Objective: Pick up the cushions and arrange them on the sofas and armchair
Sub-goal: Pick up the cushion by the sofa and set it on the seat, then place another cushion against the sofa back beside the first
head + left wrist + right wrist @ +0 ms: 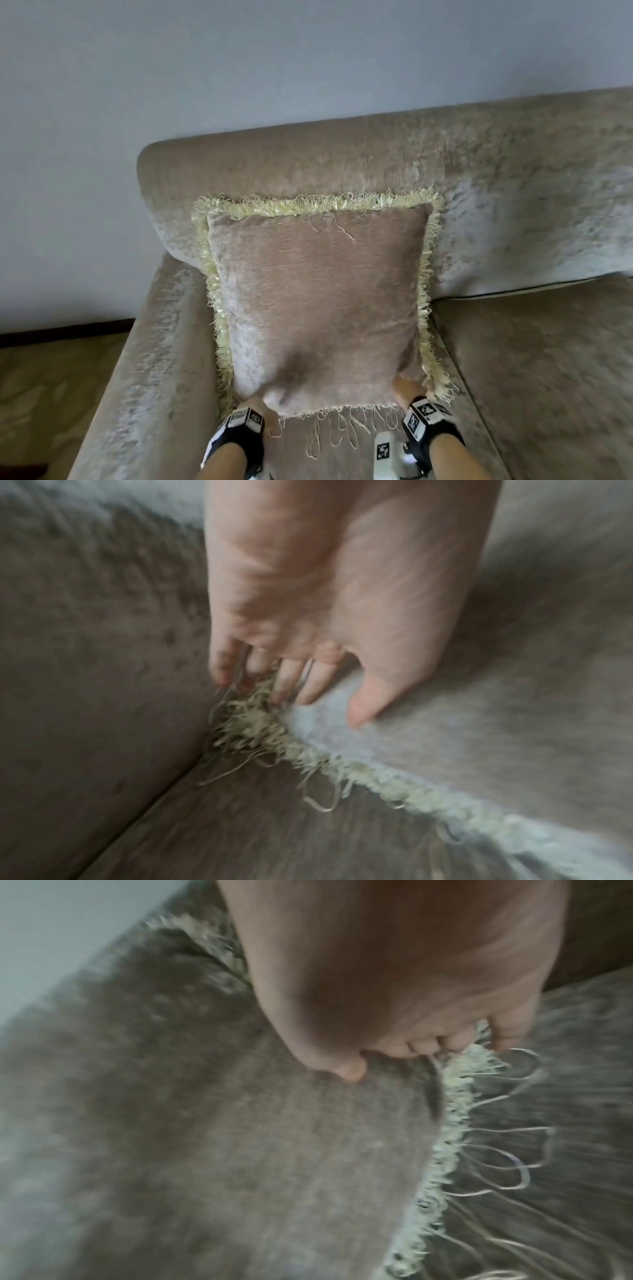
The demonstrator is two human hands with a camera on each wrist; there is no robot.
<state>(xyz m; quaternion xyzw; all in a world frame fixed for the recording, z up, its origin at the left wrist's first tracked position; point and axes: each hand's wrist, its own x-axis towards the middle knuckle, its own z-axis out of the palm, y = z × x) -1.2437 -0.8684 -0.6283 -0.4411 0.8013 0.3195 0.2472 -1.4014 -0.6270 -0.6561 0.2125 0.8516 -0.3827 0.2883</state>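
Observation:
A brownish velvet cushion (318, 301) with a pale yellow fringe stands on the beige sofa's seat (548, 377). It leans against the backrest (479, 171) in the corner by the left armrest (154, 359). My left hand (255, 406) holds its lower left corner. In the left wrist view the thumb lies on the cushion (479, 723) face and the fingers (284, 680) reach into the fringe. My right hand (409, 389) pinches the lower right corner. In the right wrist view its thumb presses the cushion (240, 1150) face and its fingers (445, 1045) curl at the fringe.
A plain grey wall (205, 68) rises behind the sofa. Patterned floor (51, 394) shows left of the armrest. The seat runs on to the right of the cushion. Long loose fringe threads (342, 431) trail over the seat at the cushion's bottom edge.

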